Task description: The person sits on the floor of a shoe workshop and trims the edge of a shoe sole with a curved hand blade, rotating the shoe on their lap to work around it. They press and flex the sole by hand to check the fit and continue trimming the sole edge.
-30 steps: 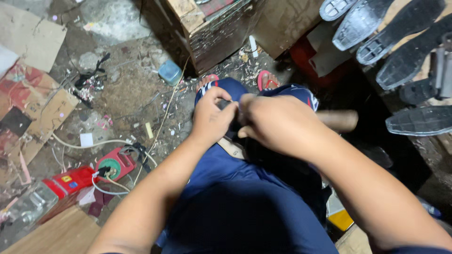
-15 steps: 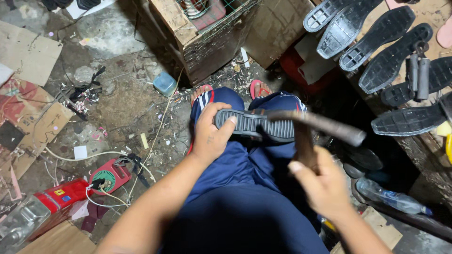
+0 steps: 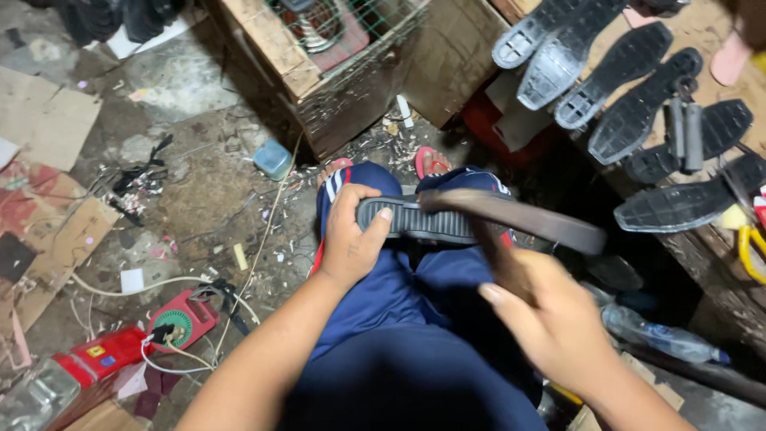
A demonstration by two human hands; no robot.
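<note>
Head view, looking down at the lap.

Step in hand: hammering a black shoe sole (image 3: 423, 221) that lies across the knees of a seated person in blue trousers (image 3: 399, 319). By the look of it, the blow is mid-swing; the hammer is blurred by motion.

Next move calls for, in my judgement: a strike landing on the sole's tread and clear of the thumb that pins its near end, with the sole kept flat on the knees.

Left hand (image 3: 351, 239): clenched on the left end of the sole, thumb over the top edge, fingers wrapped below. The sole rests on both knees, tread side up.

Right hand (image 3: 550, 323): closed round the wooden handle of a hammer (image 3: 515, 223). The head end sweeps across just above the right part of the sole; whether it touches cannot be told through the blur.

Around:
- Wooden worktop (image 3: 710, 239) at right, carrying a row of black soles (image 3: 638, 116), tread up, and a dark tool lying over them.
- Wooden crate (image 3: 319, 88) with wire mesh, ahead of the knees.
- Red flip-flops (image 3: 431, 160) on the feet.
- Floor (image 3: 183, 183) littered with scraps, cardboard, a white cable and a red reel (image 3: 179, 319).
- Plastic bottle (image 3: 658, 335) lying below the worktop.
</note>
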